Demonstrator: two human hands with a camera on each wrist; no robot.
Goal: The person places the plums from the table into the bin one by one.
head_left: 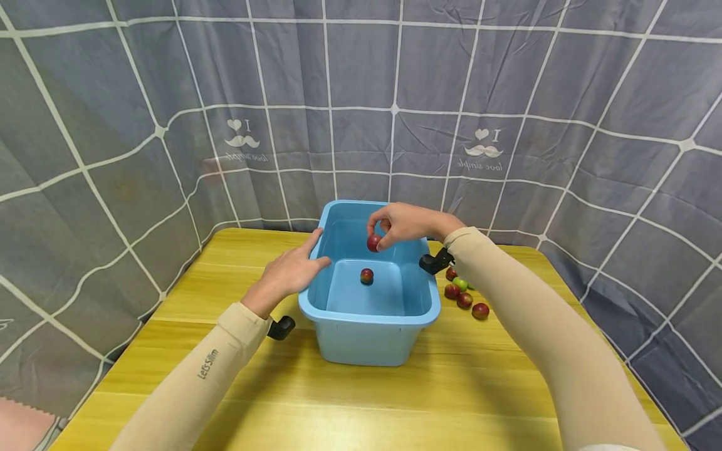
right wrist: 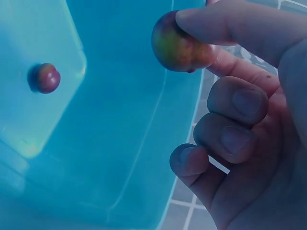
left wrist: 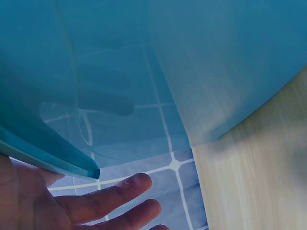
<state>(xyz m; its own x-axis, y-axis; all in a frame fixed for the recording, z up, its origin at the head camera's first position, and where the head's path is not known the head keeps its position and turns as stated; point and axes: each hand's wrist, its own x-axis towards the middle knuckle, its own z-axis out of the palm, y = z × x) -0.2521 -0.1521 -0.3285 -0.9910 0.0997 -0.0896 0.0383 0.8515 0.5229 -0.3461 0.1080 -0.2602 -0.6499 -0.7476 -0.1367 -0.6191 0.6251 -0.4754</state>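
A light blue plastic tub [head_left: 361, 341] stands on the wooden table, one red plum [head_left: 366, 276] lying on its floor. Above the tub's inside, my right hand [head_left: 408, 222] pinches another red plum [head_left: 373, 243] between thumb and index finger. The right wrist view shows a yellow-green patch on that held plum [right wrist: 177, 43], with the other fingers curled below it. My left hand [head_left: 290, 269] rests at the tub's left rim, thumb over the edge. In the left wrist view, its fingers [left wrist: 110, 196] extend loosely outside the rim.
Right of the tub, several red plums [head_left: 464, 300] and a green one [head_left: 460, 284] lie on the table [head_left: 361, 407], partly hidden by the right forearm. A grey curtain [head_left: 361, 75] with white lines hangs behind and along both sides of the table.
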